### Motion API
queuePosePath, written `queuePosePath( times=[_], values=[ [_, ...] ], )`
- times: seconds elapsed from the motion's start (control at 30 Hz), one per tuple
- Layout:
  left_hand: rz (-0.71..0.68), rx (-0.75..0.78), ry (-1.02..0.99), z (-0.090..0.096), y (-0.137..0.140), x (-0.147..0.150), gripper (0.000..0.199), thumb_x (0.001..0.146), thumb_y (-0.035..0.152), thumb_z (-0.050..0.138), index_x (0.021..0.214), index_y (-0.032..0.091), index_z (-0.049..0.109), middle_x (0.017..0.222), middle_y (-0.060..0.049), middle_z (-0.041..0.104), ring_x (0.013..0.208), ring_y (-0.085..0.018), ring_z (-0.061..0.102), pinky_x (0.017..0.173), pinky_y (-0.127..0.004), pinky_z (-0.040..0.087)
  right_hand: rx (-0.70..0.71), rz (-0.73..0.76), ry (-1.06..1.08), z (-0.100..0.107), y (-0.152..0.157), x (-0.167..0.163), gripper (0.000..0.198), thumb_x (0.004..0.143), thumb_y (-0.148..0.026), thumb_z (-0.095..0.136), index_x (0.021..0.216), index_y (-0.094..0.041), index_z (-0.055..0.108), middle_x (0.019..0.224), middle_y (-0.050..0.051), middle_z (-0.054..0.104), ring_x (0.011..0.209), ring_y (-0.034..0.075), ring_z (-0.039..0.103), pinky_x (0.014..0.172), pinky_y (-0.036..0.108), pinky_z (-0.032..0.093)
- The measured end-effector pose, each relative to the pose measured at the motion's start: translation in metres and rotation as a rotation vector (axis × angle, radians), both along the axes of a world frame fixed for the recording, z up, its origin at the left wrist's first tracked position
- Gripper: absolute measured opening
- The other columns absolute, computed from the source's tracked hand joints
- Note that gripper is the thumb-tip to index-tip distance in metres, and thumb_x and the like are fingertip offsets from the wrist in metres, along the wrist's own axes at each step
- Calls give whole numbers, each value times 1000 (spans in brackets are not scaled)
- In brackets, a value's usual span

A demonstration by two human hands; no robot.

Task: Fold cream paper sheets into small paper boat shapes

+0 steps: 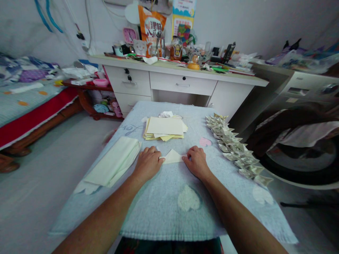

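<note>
A small cream sheet of folded paper (172,156) lies on the cloth-covered table, its top rising to a point between my hands. My left hand (148,160) pinches its left end between thumb and fingers. At the opposite end, my right hand (196,160) grips the paper the same way. Just beyond them rests a stack of cream and yellow paper sheets (165,126). Left of my left hand is a long bundle of folded pale paper (113,162). Rows of folded paper pieces with pointed tips (235,150) line the table's right side.
A pale blue cloth with heart shapes (159,204) covers the table. Behind it stands a white desk (182,84) crowded with jars, an orange bag (151,28) and a pink clock (129,35). A washing machine (304,95) is at right, a bed (29,102) at left.
</note>
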State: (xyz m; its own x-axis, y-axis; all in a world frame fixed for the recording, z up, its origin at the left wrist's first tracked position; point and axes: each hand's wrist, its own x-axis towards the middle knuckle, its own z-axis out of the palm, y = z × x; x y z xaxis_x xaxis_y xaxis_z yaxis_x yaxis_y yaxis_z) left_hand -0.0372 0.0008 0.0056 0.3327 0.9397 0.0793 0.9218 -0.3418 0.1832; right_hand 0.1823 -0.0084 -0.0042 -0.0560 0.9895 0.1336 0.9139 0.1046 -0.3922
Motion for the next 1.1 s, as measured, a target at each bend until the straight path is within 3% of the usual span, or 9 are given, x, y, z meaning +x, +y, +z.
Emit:
queuePosePath(
  times=[0.23, 0.37, 0.47, 0.6, 0.77, 0.9, 1.0, 1.1],
  values=[
    [-14, 10, -47, -6, 1, -2, 18, 87, 34, 53, 84, 20, 63, 93, -7, 58, 92, -23, 50, 79, -35, 35, -12, -27, 2, 1, 0, 3, 17, 84, -30, 59, 72, -18, 65, 95, 6, 58, 91, 21, 46, 78, 32, 30],
    [-55, 39, -179, -12, 4, -1, 18, 83, 24, 58, 100, 24, 61, 101, -4, 58, 97, -23, 48, 81, -35, 36, -27, -37, 9, 2, 0, 4, 17, 84, -29, 59, 73, -18, 66, 95, 6, 58, 93, 21, 46, 77, 32, 30],
    [-160, 70, -251, -13, 6, -1, 28, 81, 15, 57, 106, 28, 64, 107, -4, 56, 101, -22, 47, 87, -37, 36, -34, -43, 0, 2, 0, 4, 17, 84, -29, 59, 73, -18, 66, 95, 6, 58, 93, 21, 46, 77, 32, 30],
    [-330, 44, -233, -13, 9, -2, 29, 86, 12, 51, 97, 30, 71, 96, -4, 60, 96, -21, 49, 84, -36, 37, -24, -35, -21, 2, 0, 3, 19, 84, -31, 58, 74, -18, 66, 95, 7, 58, 93, 23, 46, 77, 33, 30],
    [-425, -23, -204, -10, 6, -2, 38, 84, 6, 45, 104, 26, 70, 89, -4, 60, 88, -18, 52, 81, -32, 41, -16, -39, -61, 2, 0, 2, 18, 84, -30, 58, 73, -18, 66, 97, 9, 57, 93, 24, 46, 75, 35, 31],
    [-431, 0, -232, -7, 4, -1, 28, 88, 17, 49, 105, 23, 70, 90, -5, 60, 90, -19, 53, 83, -32, 42, -13, -45, -96, 3, -2, -1, 16, 85, -31, 57, 78, -18, 63, 98, 9, 56, 93, 25, 45, 76, 35, 32],
    [-428, 2, -243, -9, 6, -1, 24, 90, 23, 50, 101, 23, 72, 88, -5, 60, 88, -18, 53, 82, -32, 42, 69, -55, -113, 6, -6, -6, 14, 83, -27, 59, 93, -19, 61, 102, 10, 55, 96, 26, 43, 80, 37, 31],
    [-420, 6, -251, -13, 9, 0, 24, 90, 23, 51, 100, 24, 73, 87, -5, 60, 86, -17, 53, 82, -32, 41, 151, 90, -102, 10, -11, -11, 16, 85, -18, 55, 99, -20, 61, 105, 9, 55, 100, 25, 42, 84, 36, 30]
  ],
)
